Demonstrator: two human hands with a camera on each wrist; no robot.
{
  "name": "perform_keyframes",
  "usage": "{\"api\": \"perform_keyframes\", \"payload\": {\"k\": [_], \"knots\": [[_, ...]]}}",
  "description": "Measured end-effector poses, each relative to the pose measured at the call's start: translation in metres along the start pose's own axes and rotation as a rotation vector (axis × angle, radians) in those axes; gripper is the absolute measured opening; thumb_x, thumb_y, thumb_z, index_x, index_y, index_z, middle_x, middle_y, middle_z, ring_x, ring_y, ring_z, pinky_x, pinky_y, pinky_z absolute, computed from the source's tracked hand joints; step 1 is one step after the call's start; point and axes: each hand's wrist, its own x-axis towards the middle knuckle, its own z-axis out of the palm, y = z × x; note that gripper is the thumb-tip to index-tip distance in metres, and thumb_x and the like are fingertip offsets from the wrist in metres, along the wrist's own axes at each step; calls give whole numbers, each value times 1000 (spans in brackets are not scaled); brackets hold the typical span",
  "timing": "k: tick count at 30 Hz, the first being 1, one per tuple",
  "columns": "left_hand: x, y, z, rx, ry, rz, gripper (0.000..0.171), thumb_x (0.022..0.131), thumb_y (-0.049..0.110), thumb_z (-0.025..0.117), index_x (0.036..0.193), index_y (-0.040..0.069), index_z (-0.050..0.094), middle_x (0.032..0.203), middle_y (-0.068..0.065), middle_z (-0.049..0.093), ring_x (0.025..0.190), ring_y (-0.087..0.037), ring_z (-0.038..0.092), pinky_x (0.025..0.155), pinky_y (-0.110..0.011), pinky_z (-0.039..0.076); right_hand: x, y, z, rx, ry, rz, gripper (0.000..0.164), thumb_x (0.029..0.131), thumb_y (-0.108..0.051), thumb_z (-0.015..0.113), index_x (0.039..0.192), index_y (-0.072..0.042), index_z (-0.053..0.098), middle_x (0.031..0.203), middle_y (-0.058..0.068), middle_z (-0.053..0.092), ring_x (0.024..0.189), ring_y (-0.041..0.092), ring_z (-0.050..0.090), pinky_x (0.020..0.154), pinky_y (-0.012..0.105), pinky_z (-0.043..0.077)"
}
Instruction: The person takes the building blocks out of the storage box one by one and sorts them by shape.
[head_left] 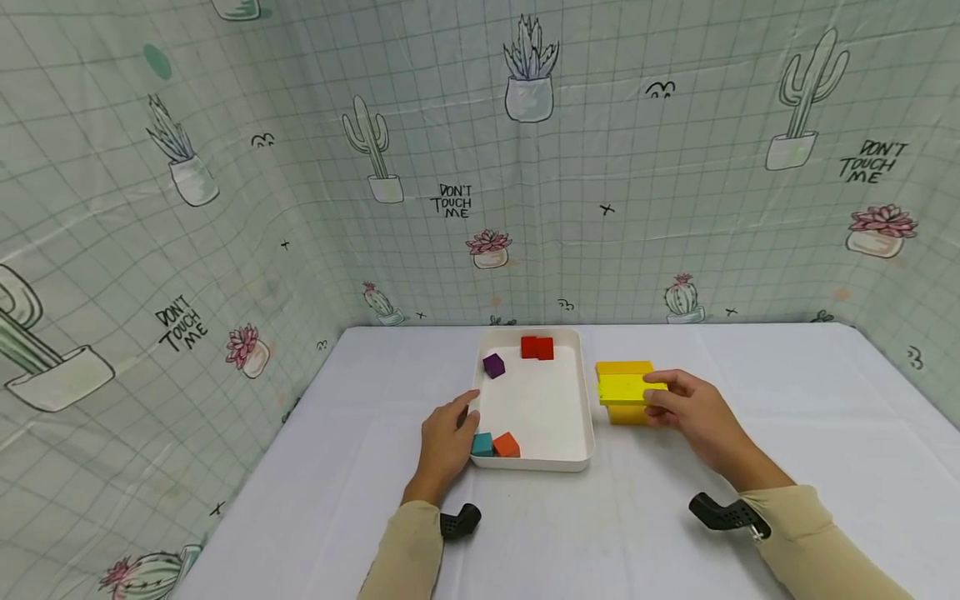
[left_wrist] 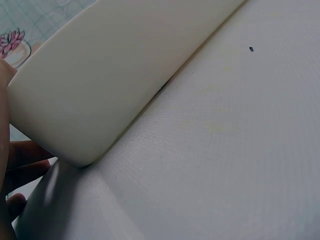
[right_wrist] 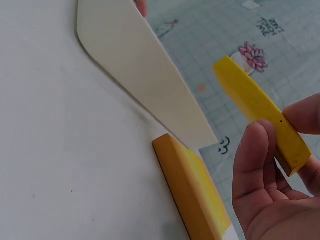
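Observation:
The white rectangular tray [head_left: 532, 464] lies on the table, with my left hand [head_left: 442, 442] along its left wall. That hand's thumb and index finger end right at the rim, and in the left wrist view its other fingers [left_wrist: 30, 152] show beyond the tray's corner [left_wrist: 82, 157]. Right of the tray, my right hand [head_left: 693, 412] pinches a flat bright-yellow slab [head_left: 622, 389] by its right end. The slab hangs tilted over a darker yellow block-shaped piece [head_left: 628, 415] standing on the table; the right wrist view shows a gap between slab [right_wrist: 260, 107] and block [right_wrist: 182, 187].
Inside the tray sit two red cubes [head_left: 537, 348] at the back, a purple cube [head_left: 493, 365] at the left, and a teal cube [head_left: 482, 445] beside an orange cube [head_left: 507, 446] at the front. A patterned cloth backdrop [head_left: 600, 250] rises behind the white-covered table [head_left: 795, 392].

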Motion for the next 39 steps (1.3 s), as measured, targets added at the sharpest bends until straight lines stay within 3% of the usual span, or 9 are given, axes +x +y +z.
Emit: {"api": "perform_keyframes", "payload": {"k": [9, 19, 30, 35, 39], "knots": [[0, 0, 0, 3, 3, 2, 37, 100, 20, 57, 136, 18, 65, 126, -9, 67, 118, -30, 58, 104, -55, 42, -5, 5, -14, 21, -17, 30, 51, 100, -22, 64, 138, 7, 47, 110, 7, 56, 90, 16, 64, 81, 28, 57], [-1, -1, 2, 4, 4, -3, 37, 100, 19, 58, 136, 18, 64, 125, -9, 67, 118, -30, 58, 104, -55, 41, -11, 14, -24, -13, -48, 72, 52, 99, -20, 66, 138, 9, 47, 105, 8, 59, 88, 19, 66, 79, 30, 58], [-1, 0, 2, 26, -15, -10, 38, 100, 22, 56, 138, 18, 63, 128, -9, 66, 121, -31, 56, 107, -54, 39, -10, 24, -24, -176, -107, 130, 51, 98, -21, 65, 137, 7, 49, 99, 15, 65, 85, 25, 66, 76, 33, 58], [-1, -1, 2, 31, -16, -16, 38, 101, 22, 56, 138, 19, 63, 129, -8, 66, 122, -30, 56, 107, -53, 40, -11, 25, -30, -185, -169, 129, 52, 98, -18, 65, 138, 8, 47, 99, 16, 66, 85, 28, 66, 78, 34, 58], [0, 0, 0, 25, -11, -17, 38, 101, 22, 56, 138, 19, 63, 130, -8, 65, 122, -30, 56, 106, -54, 40, -10, 22, -35, -260, -233, 112, 53, 95, -14, 67, 139, 8, 47, 99, 15, 66, 86, 28, 66, 78, 33, 58]]}}
